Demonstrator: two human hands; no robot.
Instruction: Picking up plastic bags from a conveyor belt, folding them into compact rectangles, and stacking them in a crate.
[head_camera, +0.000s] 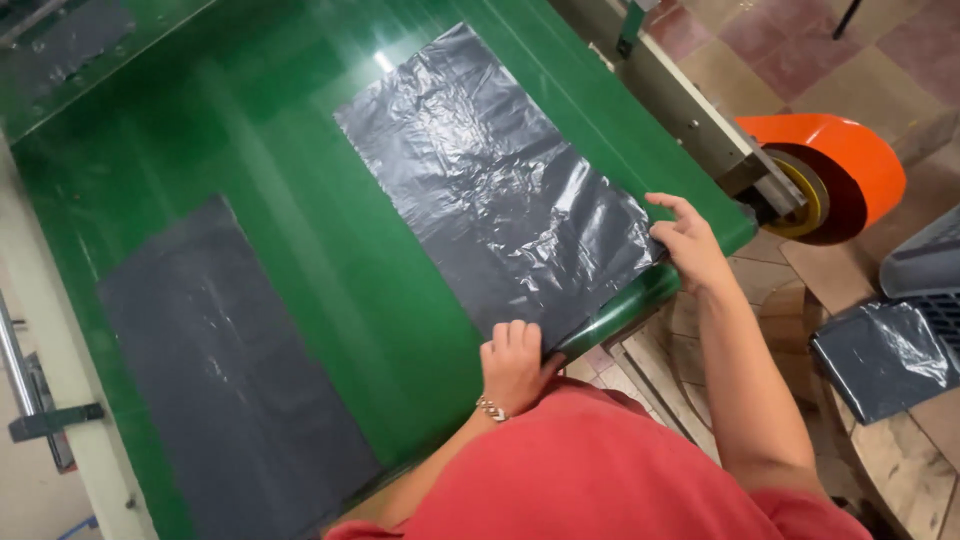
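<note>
A dark plastic bag (497, 185) lies flat on the green belt (300, 230), with its near end right at the edge of the belt. It is shiny and a bit wrinkled. The left hand (513, 365) is on the near left corner of the bag, with the fingers curled together over the edge and the thumb tucked under it, so it seems to pinch the bag. The right hand (687, 243) is at the near right corner, fingers bent on the edge of the plastic; it looks like it holds that corner too, but the grip itself is hard to see.

So this bag looks caught at both corners but not lifted off yet; most of it is lying on the belt. A second dark bag (230, 380) lies further left on the belt, and no hand touches it, so that one is waiting.

Off to the right, on the tiled floor (800, 60), there is a pile of dark bags (880, 355) next to a grey crate (930, 265). An orange wheel cover (835, 165) sits at the end of the machine
</note>
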